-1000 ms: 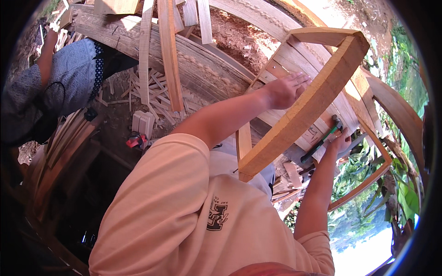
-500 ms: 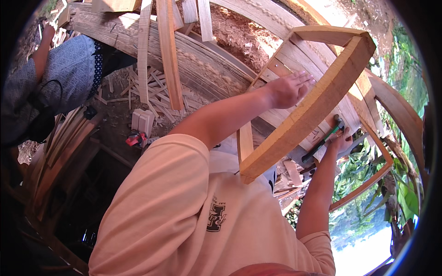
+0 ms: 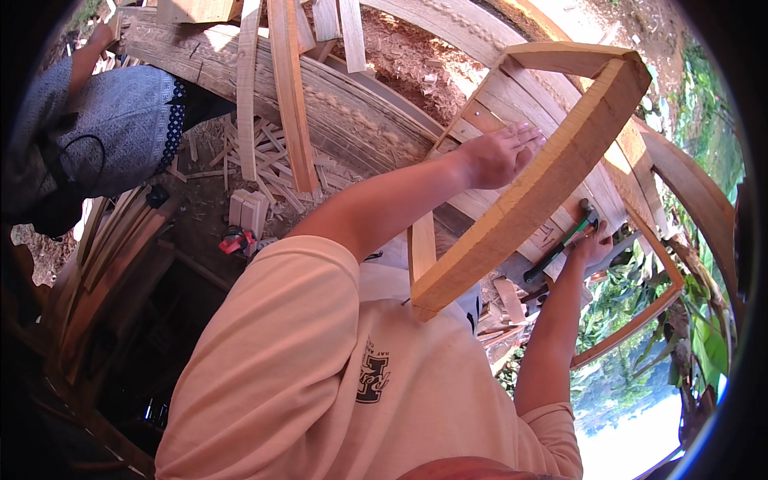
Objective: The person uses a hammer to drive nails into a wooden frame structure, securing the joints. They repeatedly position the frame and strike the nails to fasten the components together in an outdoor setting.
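Observation:
My left hand [image 3: 498, 155] lies on the pale planks [image 3: 500, 96] with its fingers stretched out. A slanting timber frame bar [image 3: 536, 188] passes just to its right, close to the fingertips. Farther right, beyond this bar, my right hand [image 3: 594, 246] is closed at a hammer [image 3: 559, 250], near its head. The hammer has a dark head and a black and green handle, which slants down and left over the boards. Part of the right hand's grip is hard to make out.
A nail [image 3: 406, 302] sticks out at the bar's near end, close to my shirt. Long curved strips [image 3: 290, 96] lean on a weathered beam [image 3: 352, 120]. Offcuts [image 3: 276, 148] litter the ground. Another person [image 3: 120, 120] is at the far left, and bent ribs [image 3: 696, 200] rise at right.
The other person's arm at far left has shifted slightly to the right. My two hands and the hammer stay nearly where they were.

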The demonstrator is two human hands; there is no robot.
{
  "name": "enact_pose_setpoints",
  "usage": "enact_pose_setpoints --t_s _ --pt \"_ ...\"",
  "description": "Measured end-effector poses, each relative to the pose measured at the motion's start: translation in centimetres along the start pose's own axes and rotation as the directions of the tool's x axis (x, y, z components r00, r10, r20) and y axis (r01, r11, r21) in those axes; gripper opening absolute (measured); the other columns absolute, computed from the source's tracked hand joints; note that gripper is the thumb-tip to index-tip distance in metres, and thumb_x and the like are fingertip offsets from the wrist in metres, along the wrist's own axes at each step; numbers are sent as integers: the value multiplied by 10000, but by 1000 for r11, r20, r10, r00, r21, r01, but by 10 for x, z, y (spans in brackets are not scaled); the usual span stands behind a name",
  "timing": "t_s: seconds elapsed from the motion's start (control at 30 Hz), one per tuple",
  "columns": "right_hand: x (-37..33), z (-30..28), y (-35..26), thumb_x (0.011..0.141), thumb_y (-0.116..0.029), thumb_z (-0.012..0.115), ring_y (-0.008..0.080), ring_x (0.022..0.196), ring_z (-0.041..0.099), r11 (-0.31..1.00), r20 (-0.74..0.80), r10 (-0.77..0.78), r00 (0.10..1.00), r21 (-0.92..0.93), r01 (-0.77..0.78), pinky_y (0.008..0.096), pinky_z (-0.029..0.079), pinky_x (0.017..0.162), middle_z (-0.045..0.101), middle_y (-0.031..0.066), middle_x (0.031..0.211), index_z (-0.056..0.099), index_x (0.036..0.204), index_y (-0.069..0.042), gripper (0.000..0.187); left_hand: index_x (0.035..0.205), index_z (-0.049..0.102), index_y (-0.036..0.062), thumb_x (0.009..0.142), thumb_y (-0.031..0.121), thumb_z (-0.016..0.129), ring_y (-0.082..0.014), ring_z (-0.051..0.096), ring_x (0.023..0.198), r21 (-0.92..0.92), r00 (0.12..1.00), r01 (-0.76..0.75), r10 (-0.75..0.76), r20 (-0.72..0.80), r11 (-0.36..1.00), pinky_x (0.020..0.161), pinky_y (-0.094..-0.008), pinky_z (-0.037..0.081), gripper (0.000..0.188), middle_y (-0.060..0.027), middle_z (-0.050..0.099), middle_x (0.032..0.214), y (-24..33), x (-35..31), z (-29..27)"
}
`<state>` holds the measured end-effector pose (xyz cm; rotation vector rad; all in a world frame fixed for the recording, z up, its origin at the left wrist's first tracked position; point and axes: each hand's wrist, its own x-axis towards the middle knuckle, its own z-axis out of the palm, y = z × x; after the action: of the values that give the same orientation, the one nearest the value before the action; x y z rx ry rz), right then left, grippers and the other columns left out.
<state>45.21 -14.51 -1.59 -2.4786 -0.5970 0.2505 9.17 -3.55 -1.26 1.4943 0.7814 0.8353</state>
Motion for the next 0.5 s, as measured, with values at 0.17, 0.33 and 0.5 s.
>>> enact_pose_setpoints --t_s 0.17,0.33,0.5 --pt "1 0 2 985 -384 749 332 1132 682 999 5 -1 1000 -44 1 411 513 992 692 236 1246 559 1372 126 667 1320 590 -87 1056 140 421 -356 613 1340 -54 999 48 -47 18 997 1205 -464 422 387 -275 639 1389 1 1 -1" --pt "-4 0 -8 992 -396 738 344 1147 675 992 -4 -32 999 -122 31 421 508 998 690 238 1260 564 1372 118 662 1318 589 -88 1057 148 420 -358 610 1343 14 1000 -5 5 8 1000 1209 -468 419 391 -275 633 1398 -6 -1 1" --pt "-14 -3 -14 990 -441 727 356 1205 650 993 10 -7 1000 -119 8 429 491 1024 653 251 1335 555 1383 115 702 1330 589 -50 1057 166 459 -352 620 1327 -634 971 231 -216 102 738 1187 -470 441 371 -246 631 1412 -3 -5 -2"
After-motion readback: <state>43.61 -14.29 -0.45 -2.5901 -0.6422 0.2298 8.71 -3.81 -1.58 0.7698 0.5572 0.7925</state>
